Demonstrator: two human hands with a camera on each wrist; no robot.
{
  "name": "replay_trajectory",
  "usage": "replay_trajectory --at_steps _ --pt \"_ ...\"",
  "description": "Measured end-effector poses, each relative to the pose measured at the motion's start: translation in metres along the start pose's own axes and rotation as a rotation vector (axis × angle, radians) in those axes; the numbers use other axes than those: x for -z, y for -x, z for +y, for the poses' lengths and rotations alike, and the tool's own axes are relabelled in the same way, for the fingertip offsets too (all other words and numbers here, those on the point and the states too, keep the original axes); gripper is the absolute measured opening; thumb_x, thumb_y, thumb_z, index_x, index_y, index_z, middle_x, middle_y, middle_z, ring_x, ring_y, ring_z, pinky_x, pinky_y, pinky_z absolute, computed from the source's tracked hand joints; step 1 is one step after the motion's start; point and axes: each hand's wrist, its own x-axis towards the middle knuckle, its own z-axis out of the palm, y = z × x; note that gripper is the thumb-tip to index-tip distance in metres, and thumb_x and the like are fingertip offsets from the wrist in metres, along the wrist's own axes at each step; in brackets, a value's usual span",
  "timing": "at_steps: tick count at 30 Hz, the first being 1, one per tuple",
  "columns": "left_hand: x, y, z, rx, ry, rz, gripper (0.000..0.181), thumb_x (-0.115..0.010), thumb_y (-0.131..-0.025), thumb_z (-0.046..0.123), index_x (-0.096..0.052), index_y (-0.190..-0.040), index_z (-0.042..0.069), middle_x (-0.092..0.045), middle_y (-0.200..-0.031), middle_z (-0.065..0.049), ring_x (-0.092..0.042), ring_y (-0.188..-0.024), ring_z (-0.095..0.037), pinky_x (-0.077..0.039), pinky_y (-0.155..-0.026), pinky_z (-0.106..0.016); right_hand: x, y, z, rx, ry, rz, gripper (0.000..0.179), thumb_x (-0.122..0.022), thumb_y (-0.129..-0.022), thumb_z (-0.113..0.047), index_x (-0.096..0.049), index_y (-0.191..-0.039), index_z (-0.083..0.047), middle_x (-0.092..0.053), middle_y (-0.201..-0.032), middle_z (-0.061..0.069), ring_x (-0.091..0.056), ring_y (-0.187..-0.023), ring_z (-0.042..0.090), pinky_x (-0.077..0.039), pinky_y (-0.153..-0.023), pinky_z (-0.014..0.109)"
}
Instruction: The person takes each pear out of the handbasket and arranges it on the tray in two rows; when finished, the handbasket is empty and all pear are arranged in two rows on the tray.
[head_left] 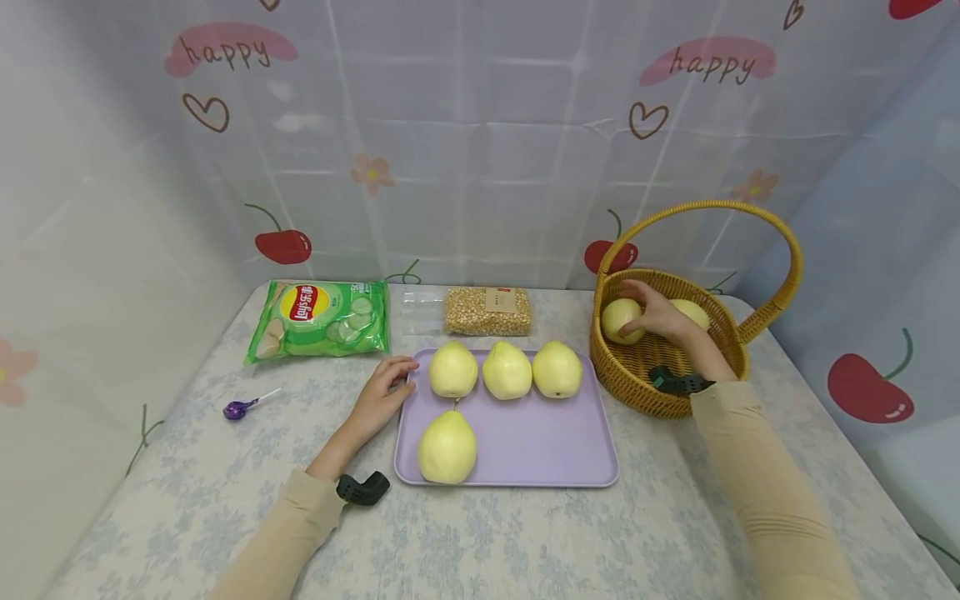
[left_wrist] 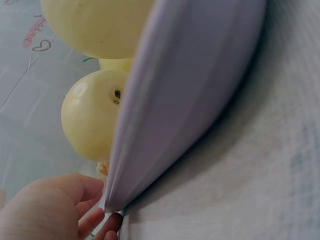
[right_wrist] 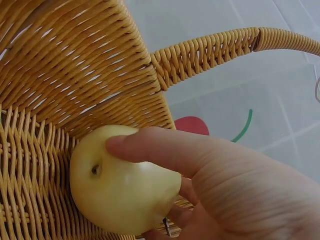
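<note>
Inside the wicker basket (head_left: 630,392), my right hand (head_left: 663,317) holds a pale yellow pear (right_wrist: 120,190). The thumb lies over its top near the dimple, and the other fingers curl round its far side, partly hidden. Another pear (head_left: 690,314) lies in the basket, partly behind that hand. My left hand (head_left: 382,392) rests at the upper left corner of a lilac tray (head_left: 540,446), its loosely bent fingers touching the rim. On the tray, a row of pears (head_left: 507,371) stands at the back and one pear (head_left: 447,447) at the front left.
A green chip bag (head_left: 330,321) lies at the back left, with a purple lollipop (head_left: 237,409) in front of it. Behind the tray is a clear bag of corn kernels (head_left: 480,312). The basket's tall handle (head_left: 720,205) arches above my right hand.
</note>
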Motion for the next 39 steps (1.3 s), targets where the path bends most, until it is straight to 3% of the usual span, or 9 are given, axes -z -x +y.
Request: replay_trajectory --at_steps 9,17,24,27,31,39 --pt "0.0 0.0 -0.001 -0.005 0.001 0.004 0.033 -0.055 -0.092 -0.001 -0.055 -0.124 -0.011 -0.047 -0.134 -0.027 -0.05 -0.119 -0.042 -0.041 -0.1 -0.055 0.0 0.002 0.0 -0.016 0.073 -0.05 0.091 -0.071 -0.08 -0.005 -0.013 -0.149 0.007 -0.027 -0.145 0.035 -0.036 -0.127 0.047 -0.038 -0.099 0.05" --pt "0.0 0.0 -0.002 -0.006 -0.003 0.0 0.033 -0.054 -0.092 -0.001 -0.055 -0.124 -0.01 -0.047 -0.134 -0.027 -0.05 -0.119 -0.042 -0.041 -0.1 -0.054 -0.001 0.002 0.002 -0.031 0.069 -0.053 0.091 -0.072 -0.081 -0.008 -0.013 -0.149 0.006 -0.027 -0.146 0.034 -0.036 -0.127 0.045 -0.039 -0.097 0.045" --pt "-0.001 -0.001 -0.002 -0.007 -0.004 0.003 0.033 -0.055 -0.092 -0.001 -0.055 -0.124 -0.01 -0.047 -0.135 -0.028 -0.05 -0.119 -0.041 -0.041 -0.1 -0.055 0.001 0.005 -0.004 -0.031 -0.011 -0.011 0.094 -0.072 -0.081 -0.007 -0.011 -0.151 0.002 -0.02 -0.152 0.029 -0.029 -0.134 0.043 -0.033 -0.105 0.052" --pt "-0.001 -0.001 -0.001 -0.003 -0.001 0.002 0.033 -0.055 -0.092 -0.001 -0.055 -0.124 -0.01 -0.046 -0.135 -0.028 -0.05 -0.119 -0.042 -0.041 -0.1 -0.055 0.004 0.007 -0.009 -0.018 -0.056 0.031 0.091 -0.071 -0.082 -0.006 -0.013 -0.151 0.0 -0.018 -0.155 0.025 -0.031 -0.131 0.038 -0.039 -0.101 0.038" --pt "-0.001 0.0 0.0 0.003 -0.003 0.002 0.033 -0.055 -0.092 -0.001 -0.055 -0.124 -0.01 -0.046 -0.135 -0.027 -0.05 -0.119 -0.041 -0.041 -0.1 -0.054 0.008 0.011 -0.016 -0.022 -0.075 0.091 0.086 -0.069 -0.084 -0.008 -0.015 -0.151 -0.003 -0.027 -0.148 0.025 -0.041 -0.115 0.029 -0.043 -0.08 0.017" --pt "0.0 0.0 -0.001 0.009 -0.002 0.002 0.033 -0.055 -0.092 -0.001 -0.055 -0.124 -0.01 -0.047 -0.135 -0.027 -0.05 -0.12 -0.041 -0.041 -0.1 -0.051 0.01 0.027 -0.036 -0.084 -0.039 0.171 0.09 -0.068 -0.086 -0.018 -0.009 -0.153 -0.006 -0.022 -0.151 0.027 -0.039 -0.123 0.038 -0.039 -0.094 0.038"
